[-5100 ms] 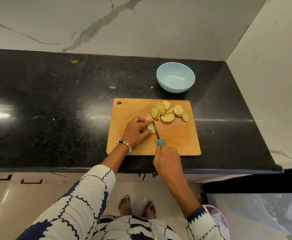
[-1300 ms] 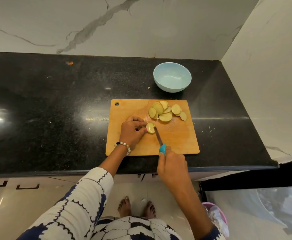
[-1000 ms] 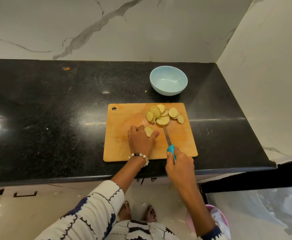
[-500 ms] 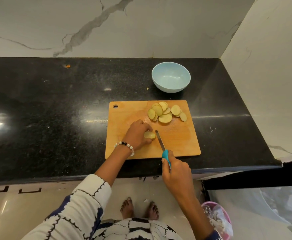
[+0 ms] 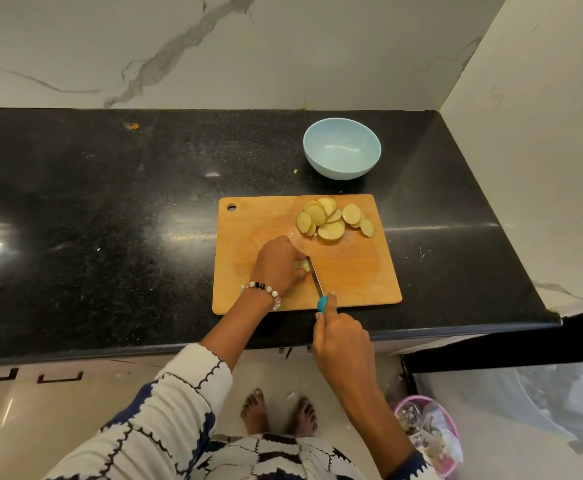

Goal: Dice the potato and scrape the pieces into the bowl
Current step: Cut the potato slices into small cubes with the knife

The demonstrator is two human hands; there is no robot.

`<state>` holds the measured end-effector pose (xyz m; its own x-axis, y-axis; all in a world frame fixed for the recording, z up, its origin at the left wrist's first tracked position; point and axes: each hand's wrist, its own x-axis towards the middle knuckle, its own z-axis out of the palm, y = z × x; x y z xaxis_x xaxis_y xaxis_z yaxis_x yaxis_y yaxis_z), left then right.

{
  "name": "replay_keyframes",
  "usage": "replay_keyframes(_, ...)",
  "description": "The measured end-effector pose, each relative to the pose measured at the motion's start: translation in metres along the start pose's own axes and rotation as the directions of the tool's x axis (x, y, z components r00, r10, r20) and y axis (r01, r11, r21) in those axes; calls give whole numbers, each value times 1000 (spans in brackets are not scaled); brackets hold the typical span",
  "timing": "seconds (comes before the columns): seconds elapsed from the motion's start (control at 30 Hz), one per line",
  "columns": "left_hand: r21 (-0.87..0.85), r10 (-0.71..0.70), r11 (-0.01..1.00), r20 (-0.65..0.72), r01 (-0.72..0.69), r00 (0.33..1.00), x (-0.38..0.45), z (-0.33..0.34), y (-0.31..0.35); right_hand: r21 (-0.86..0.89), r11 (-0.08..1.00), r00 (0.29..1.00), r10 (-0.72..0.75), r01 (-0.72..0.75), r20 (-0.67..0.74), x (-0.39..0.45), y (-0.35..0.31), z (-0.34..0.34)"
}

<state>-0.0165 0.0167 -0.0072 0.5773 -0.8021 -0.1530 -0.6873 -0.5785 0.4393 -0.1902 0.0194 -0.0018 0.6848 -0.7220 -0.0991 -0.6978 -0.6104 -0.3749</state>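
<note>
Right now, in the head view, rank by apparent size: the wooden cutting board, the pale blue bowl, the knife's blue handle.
1. Wooden cutting board
2. Pale blue bowl
3. Knife's blue handle, mostly hidden in the right hand

A: What is under the fingers?

B: A small pale yellow potato piece, lying near the middle of the rectangular wooden cutting board and mostly hidden. The thin steel blade of the blue-handled knife stands against its right side.

A: And the rest of the potato?

B: A heap of round, pale yellow potato slices with thin brown skin edges, overlapping one another flat on the board's far right part.

A: The bowl?

B: The round light blue bowl sits upright on the black speckled surface, just beyond the board's far edge.
</note>
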Motion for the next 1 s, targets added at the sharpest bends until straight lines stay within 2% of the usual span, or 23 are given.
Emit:
replay_keyframes(0.17,-30,-15,999,-31,14,999,-2,2,-1,-63,998,998,19,-15,55,9,-10,8)
replay_keyframes(0.33,-36,-19,999,-62,17,998,-3,6,-1,-133,991,999,-8,13,41,-6,-5,20)
replay_keyframes(0.43,-42,-14,999,-67,11,998,-2,7,-3,-109,993,999,-41,40,0,-28,2,21)
replay_keyframes(0.57,-26,-28,999,-31,27,999,1,5,-4,54,999,1000,-4,5,-23,-25,7,5)
replay_keyframes(0.67,-9,-37,999,-11,37,999,3,4,-6,28,998,994,-46,49,-98,-4,7,3)
replay_keyframes(1.0,-23,15,1000,-38,-16,999,-1,6,-10,22,998,998,-55,56,-42,6,-2,18)
